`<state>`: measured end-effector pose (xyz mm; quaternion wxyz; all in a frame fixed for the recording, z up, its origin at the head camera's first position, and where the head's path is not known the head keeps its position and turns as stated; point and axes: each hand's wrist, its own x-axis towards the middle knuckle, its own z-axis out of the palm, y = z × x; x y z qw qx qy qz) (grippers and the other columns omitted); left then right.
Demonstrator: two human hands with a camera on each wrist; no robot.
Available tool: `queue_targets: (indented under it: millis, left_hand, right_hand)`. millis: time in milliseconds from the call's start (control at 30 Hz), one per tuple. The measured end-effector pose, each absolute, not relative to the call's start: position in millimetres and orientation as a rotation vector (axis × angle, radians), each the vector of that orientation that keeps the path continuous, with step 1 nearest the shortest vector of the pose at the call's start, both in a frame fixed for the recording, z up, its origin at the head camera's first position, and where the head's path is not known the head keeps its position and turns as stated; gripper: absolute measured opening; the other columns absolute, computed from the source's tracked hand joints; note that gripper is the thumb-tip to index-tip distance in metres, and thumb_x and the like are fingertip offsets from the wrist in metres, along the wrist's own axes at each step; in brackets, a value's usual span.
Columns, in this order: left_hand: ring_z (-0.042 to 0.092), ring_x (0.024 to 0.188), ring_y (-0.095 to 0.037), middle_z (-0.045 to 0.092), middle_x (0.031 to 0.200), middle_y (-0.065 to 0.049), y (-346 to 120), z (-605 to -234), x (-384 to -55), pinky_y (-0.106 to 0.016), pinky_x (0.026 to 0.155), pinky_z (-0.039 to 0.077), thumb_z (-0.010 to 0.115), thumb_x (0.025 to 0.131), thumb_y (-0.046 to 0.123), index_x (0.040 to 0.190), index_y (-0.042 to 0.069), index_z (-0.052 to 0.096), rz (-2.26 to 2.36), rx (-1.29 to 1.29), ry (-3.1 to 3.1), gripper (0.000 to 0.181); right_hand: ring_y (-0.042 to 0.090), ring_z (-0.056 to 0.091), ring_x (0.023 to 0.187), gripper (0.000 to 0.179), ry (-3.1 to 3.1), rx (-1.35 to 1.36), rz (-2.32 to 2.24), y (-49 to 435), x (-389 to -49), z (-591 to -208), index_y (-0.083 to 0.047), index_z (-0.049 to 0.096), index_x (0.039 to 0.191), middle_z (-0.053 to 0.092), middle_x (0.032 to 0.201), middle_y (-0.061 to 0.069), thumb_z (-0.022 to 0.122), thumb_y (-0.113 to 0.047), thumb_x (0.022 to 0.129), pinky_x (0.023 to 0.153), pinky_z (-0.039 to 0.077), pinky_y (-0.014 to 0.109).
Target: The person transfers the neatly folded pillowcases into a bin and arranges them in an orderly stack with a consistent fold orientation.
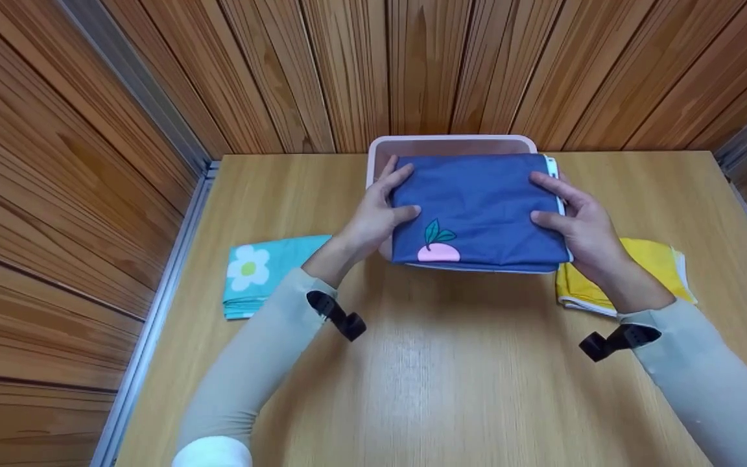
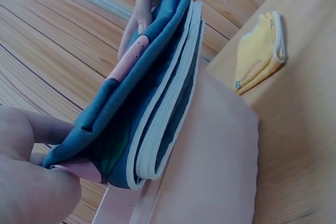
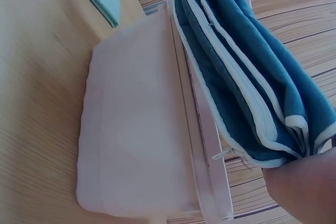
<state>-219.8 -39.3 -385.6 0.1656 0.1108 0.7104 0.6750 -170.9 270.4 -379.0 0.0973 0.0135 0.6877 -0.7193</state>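
Note:
A folded navy-blue cloth [image 1: 484,207] with white edging and a pink fruit print is held level over a pale pink bin [image 1: 451,144]. My left hand [image 1: 377,211] grips its left side, thumb on top. At the opposite side my right hand [image 1: 578,224] grips it the same way, thumb and finger on the upper face. Stacked layers with white trim show along the cloth's near edge [image 2: 168,103] in the left wrist view. The bin's outer wall [image 3: 142,119] stands just below the cloth in the right wrist view; the cloth hides most of its inside.
A folded turquoise cloth [image 1: 270,269] with a white flower lies left of the bin. On the right is a folded yellow cloth [image 1: 652,266], partly behind my right wrist. Wood-panelled walls [image 1: 347,71] border the wooden table [image 1: 425,383] at the back and sides.

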Motion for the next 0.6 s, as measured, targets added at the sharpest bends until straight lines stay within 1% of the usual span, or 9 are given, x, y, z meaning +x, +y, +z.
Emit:
queue_targets:
  millis: [67,167,300,433,500,600]
  left_hand:
    - [0.001,0.157,-0.022,0.000,0.172,0.003,-39,-385,-221,-0.034,0.123,0.019,0.058,0.098,-0.005,0.160,0.011,0.031,1.918,0.314,2.029,0.069]
    - [0.003,0.157,-0.022,0.000,0.172,0.005,-38,-383,-224,-0.034,0.123,0.021,0.058,0.098,-0.005,0.160,0.013,0.032,1.914,0.298,2.031,0.069]
    - [0.004,0.157,-0.021,0.001,0.172,0.007,-38,-380,-228,-0.035,0.121,0.026,0.058,0.099,-0.005,0.161,0.015,0.033,1.909,0.272,2.023,0.070]
    - [0.005,0.157,-0.020,0.002,0.172,0.007,-40,-375,-234,-0.034,0.122,0.024,0.059,0.099,-0.004,0.160,0.015,0.034,1.896,0.266,2.029,0.069]
    - [0.005,0.157,-0.020,0.004,0.172,0.006,-41,-372,-238,-0.034,0.123,0.022,0.059,0.098,-0.005,0.160,0.015,0.035,1.892,0.265,2.037,0.068]
    - [0.006,0.157,-0.019,0.006,0.172,0.005,-42,-368,-243,-0.031,0.123,0.019,0.059,0.098,-0.005,0.159,0.012,0.036,1.901,0.279,2.042,0.067]
  right_hand:
    - [0.032,-0.002,0.156,0.060,2.035,0.052,-2.127,270,-173,-378,-0.018,0.045,0.155,-0.009,0.172,-0.004,0.062,-0.002,0.100,0.116,0.026,0.044]
    - [0.034,0.001,0.155,0.061,2.028,0.078,-2.123,271,-176,-375,-0.020,0.045,0.155,-0.009,0.171,-0.005,0.062,-0.002,0.100,0.112,0.031,0.042]
    - [0.036,0.009,0.154,0.061,2.013,0.097,-2.122,271,-180,-373,-0.022,0.044,0.156,-0.006,0.172,0.000,0.061,-0.003,0.100,0.109,0.036,0.040]
    - [0.036,0.014,0.151,0.061,2.011,0.111,-2.121,270,-183,-372,-0.022,0.043,0.156,-0.004,0.172,0.004,0.061,-0.003,0.101,0.104,0.044,0.033]
    - [0.036,0.014,0.152,0.062,2.008,0.116,-2.125,268,-185,-371,-0.023,0.043,0.156,-0.004,0.172,0.004,0.061,-0.003,0.100,0.103,0.045,0.033]
    - [0.035,0.013,0.153,0.061,2.025,0.110,-2.116,267,-188,-369,-0.021,0.043,0.156,-0.003,0.172,0.005,0.061,-0.003,0.100,0.109,0.039,0.038]
